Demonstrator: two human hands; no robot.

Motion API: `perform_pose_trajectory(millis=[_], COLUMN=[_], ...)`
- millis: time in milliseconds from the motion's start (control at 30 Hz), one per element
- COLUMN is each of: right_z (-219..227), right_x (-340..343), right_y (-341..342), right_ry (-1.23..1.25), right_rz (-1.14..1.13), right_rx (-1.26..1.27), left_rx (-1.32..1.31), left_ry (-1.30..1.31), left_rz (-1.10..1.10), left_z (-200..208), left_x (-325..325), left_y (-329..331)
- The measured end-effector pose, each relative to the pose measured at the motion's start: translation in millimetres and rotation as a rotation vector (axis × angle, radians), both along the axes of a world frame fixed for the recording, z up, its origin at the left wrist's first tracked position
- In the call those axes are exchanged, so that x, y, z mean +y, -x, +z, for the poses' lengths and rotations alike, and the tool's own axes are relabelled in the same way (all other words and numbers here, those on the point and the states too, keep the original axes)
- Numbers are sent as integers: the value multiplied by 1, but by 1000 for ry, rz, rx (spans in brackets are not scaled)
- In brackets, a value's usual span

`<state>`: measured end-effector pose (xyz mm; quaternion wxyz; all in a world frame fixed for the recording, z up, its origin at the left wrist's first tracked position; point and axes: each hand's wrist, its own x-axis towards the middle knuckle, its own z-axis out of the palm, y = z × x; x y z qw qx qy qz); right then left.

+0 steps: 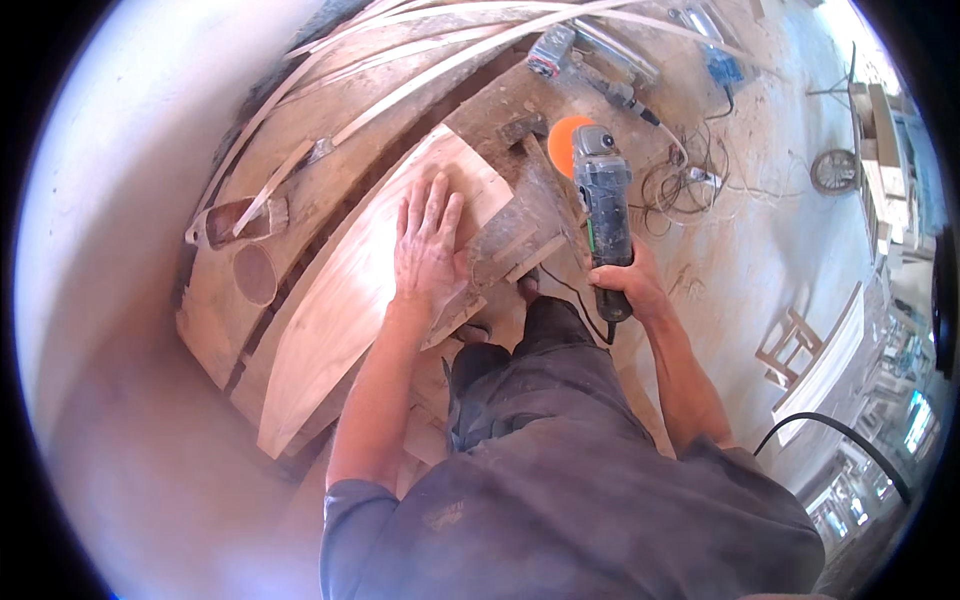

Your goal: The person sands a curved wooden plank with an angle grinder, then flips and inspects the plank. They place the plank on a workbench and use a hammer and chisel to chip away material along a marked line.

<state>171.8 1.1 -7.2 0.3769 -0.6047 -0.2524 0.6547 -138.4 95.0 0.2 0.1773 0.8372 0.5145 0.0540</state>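
Observation:
A pale, smooth wooden board (pixel 350 300) lies slantwise on the workbench in front of me. My left hand (pixel 430 235) rests flat on its upper part, fingers stretched out. In my right hand (pixel 632 283) is an angle grinder (pixel 605 205), gripped by the rear of its dark body. An orange disc (pixel 566 146) is fitted at its far end. The tool is held up to the right of the board, apart from it. Its black cord hangs from the rear.
On the bench's left lie a brush (pixel 245 222) and a round sanding disc (pixel 255 275). Long thin wood strips (pixel 430 75) cross the far side. More power tools (pixel 550 50) and coiled cables (pixel 690 185) are at the far right. A small wooden chair (pixel 790 345) stands to the right.

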Motion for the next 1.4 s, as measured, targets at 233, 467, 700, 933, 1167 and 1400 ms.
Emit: perform_pose_trajectory(millis=[233, 467, 700, 933, 1167, 1400], right_z=[-11, -21, -17, -31, -60, -116], right_x=[2, 5, 35, 76, 153, 179], right_y=[-7, -25, -38, -30, -22, -42], right_ry=[44, 95, -45, -417, -539, -809], right_rz=[-48, -36, 162, 384, 652, 826], right_rx=[92, 140, -285, -749, -1176, -1570], left_rx=[-143, -258, -30, 189, 145, 225], left_ry=[-38, -81, -175, -214, -191, -244], left_rz=[-358, -368, 5, 88, 148, 332], left_z=[-5, -23, -43, -47, -45, -56], left_x=[57, 41, -27, -67, -68, -92], left_y=[-50, -42, 47, 95, 94, 85])
